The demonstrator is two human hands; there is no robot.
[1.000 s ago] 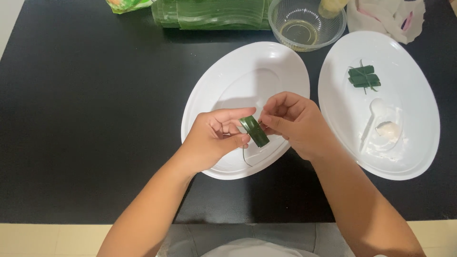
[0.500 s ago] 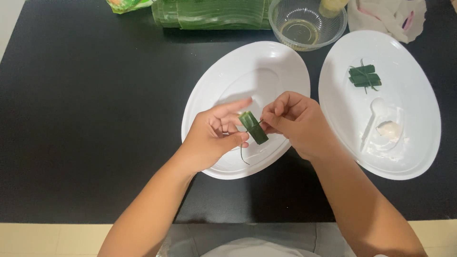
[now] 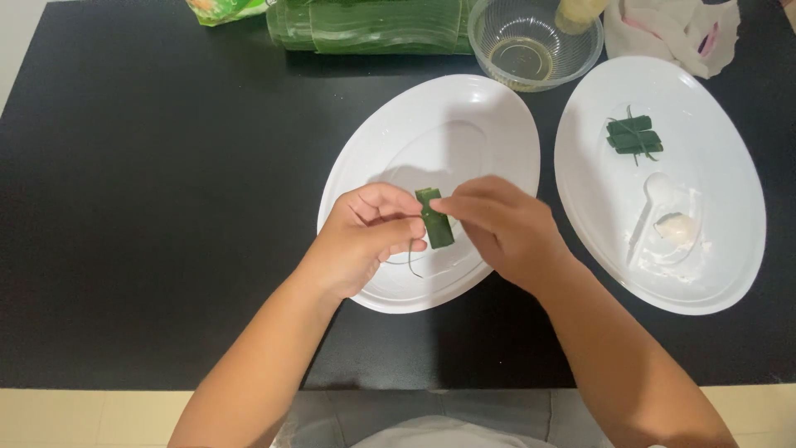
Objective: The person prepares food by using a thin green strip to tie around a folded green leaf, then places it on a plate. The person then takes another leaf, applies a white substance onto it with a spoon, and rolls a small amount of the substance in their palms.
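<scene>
Leaf roll (image 3: 434, 217) now upright; left hand (image 3: 365, 236), right hand (image 3: 497, 228) both clamped on it, above white plate (image 3: 497, 124), black table (image 3: 149, 207).

Both forearms are bare from the elbows down, with no sleeves, watch, bracelet or gloves showing. The left hand (image 3: 365, 241) and the right hand (image 3: 502, 228) carry no rings that can be seen, and the fingernails look short and unpainted. At the bottom edge a strip of light grey-white clothing shows over the lap, its cut too cropped to tell.
</scene>
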